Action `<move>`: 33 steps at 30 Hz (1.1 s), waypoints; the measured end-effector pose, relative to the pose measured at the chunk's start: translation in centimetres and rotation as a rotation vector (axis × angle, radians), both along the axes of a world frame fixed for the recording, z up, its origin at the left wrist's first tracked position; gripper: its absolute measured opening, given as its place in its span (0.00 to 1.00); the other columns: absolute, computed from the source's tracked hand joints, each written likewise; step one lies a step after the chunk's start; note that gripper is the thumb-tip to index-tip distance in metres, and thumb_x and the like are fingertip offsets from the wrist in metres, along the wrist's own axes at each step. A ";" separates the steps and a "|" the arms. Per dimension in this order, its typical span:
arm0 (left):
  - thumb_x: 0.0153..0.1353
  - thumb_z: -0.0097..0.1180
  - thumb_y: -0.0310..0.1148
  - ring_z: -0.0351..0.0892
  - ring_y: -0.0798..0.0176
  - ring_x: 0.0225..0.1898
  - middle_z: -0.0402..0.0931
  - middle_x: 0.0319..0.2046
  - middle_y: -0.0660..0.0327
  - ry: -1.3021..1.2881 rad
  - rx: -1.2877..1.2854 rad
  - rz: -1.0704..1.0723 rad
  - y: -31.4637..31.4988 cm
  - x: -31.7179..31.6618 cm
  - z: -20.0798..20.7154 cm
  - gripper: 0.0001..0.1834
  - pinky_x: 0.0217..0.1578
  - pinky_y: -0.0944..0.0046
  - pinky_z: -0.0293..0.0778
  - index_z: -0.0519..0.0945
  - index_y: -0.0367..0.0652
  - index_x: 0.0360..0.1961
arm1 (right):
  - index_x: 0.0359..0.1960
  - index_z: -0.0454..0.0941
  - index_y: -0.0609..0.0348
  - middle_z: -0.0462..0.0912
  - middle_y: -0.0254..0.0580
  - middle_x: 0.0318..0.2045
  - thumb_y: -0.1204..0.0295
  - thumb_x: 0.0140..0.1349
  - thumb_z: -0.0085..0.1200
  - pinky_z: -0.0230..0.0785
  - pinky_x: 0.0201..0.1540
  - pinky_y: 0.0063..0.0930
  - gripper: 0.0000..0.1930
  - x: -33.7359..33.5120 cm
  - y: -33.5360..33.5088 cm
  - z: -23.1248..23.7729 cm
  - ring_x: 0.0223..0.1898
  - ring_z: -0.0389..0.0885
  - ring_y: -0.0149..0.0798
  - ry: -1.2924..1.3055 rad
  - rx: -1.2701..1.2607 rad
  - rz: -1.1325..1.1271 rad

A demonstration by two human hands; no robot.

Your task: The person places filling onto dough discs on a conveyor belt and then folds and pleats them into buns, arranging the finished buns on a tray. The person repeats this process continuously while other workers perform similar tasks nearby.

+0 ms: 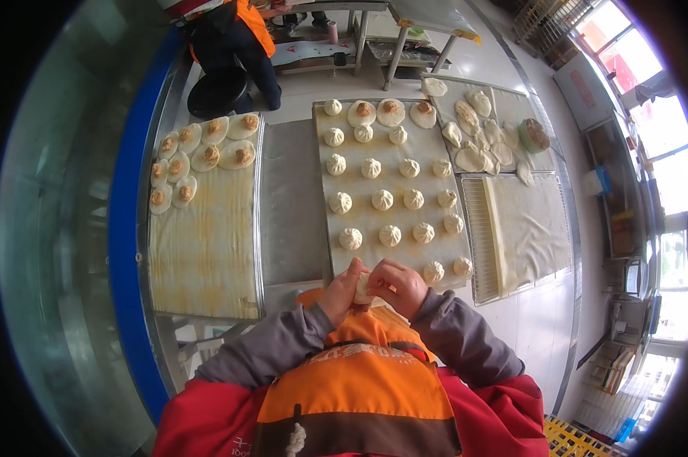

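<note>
Close in front of my orange apron, a steamed bun of pale dough (363, 289) is held between my two hands. My left hand (341, 292) cups it from the left, with the thumb pointing up. The fingers of my right hand (395, 286) pinch the dough's edge from the right. Just beyond my hands lies a cloth-lined tray (359, 199) with rows of pleated buns (390, 235). At its far edge are flat dough rounds topped with brown filling (390, 111).
On the left, another lined tray (203, 263) bears several filled dough rounds (209, 158). To the right, dough pieces (477, 159) and a bowl of filling (534, 135) lie on a board; a cloth-covered rack (530, 221) is nearer. A person in dark trousers (254, 65) stands beside a black stool (218, 93).
</note>
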State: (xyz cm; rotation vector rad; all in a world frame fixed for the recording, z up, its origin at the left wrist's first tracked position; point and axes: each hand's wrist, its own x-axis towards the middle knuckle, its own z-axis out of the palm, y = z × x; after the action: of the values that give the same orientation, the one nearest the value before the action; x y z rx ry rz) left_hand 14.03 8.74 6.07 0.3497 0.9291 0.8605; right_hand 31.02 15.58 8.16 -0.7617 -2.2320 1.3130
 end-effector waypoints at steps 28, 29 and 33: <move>0.71 0.45 0.39 0.78 0.65 0.40 0.75 0.41 0.59 0.575 -0.012 0.762 5.3 -4.3 -7.9 0.15 0.38 0.66 0.74 0.71 0.42 0.53 | 0.52 0.74 0.54 0.78 0.43 0.46 0.70 0.44 0.70 0.72 0.48 0.36 0.30 7.2 40.8 -16.7 0.45 0.79 0.45 -0.354 0.215 -0.459; 0.70 0.45 0.38 0.77 0.65 0.40 0.75 0.41 0.59 0.588 -0.031 0.797 4.9 -5.1 -9.0 0.15 0.38 0.66 0.74 0.71 0.43 0.53 | 0.52 0.74 0.54 0.77 0.42 0.48 0.69 0.44 0.70 0.70 0.51 0.36 0.30 7.1 41.1 -17.3 0.48 0.77 0.45 -0.381 0.324 -0.425; 0.70 0.45 0.37 0.77 0.66 0.39 0.75 0.40 0.60 0.637 -0.138 0.858 3.2 -6.2 -11.5 0.14 0.38 0.66 0.73 0.72 0.43 0.51 | 0.53 0.74 0.51 0.75 0.41 0.53 0.67 0.44 0.69 0.66 0.57 0.38 0.31 6.8 38.8 -16.2 0.55 0.72 0.47 -0.500 0.739 -0.401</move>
State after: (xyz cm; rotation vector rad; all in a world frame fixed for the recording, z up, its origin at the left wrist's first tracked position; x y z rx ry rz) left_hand 7.80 11.98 -5.44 0.0823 1.7835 1.4937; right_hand 37.84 54.36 -8.00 -1.2209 -2.4754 0.0679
